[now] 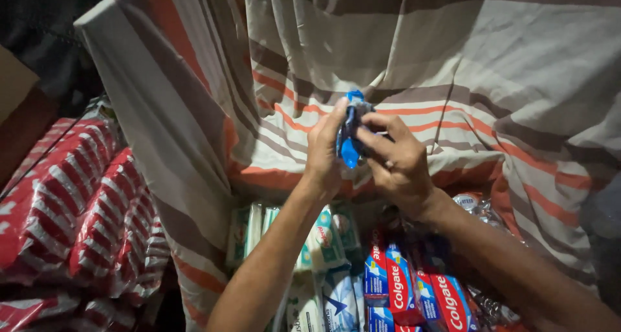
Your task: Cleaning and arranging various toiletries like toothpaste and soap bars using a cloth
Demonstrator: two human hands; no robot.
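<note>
Two hands meet in the middle of the view, both closed on one small blue packet point(350, 131). The left hand point(325, 152) comes up from six o'clock and pinches the packet's left edge between thumb and fingers. The right hand point(394, 160) comes in from four o'clock and clamps the other side, its fingers curled over the front of the packet. Neither grip has any slack in it, as both sets of fingers press right against the wrapper.

The packet stands nearly upright, its long axis running from twelve to six o'clock, with a crumpled top poking out above the fingertips. It sits between the two hands, at three o'clock from the left hand and at nine o'clock from the right. Both hands touch it, so neither is nearer.

Behind the hands hangs a striped cloth point(453, 66) in beige, brown and orange. Below the wrists, at six o'clock, stand red and blue toothpaste boxes point(401, 287), with pale green and white soap packs point(323, 241) just beside them at seven o'clock. Well apart at nine o'clock lie red and white striped packages point(71, 209).
</note>
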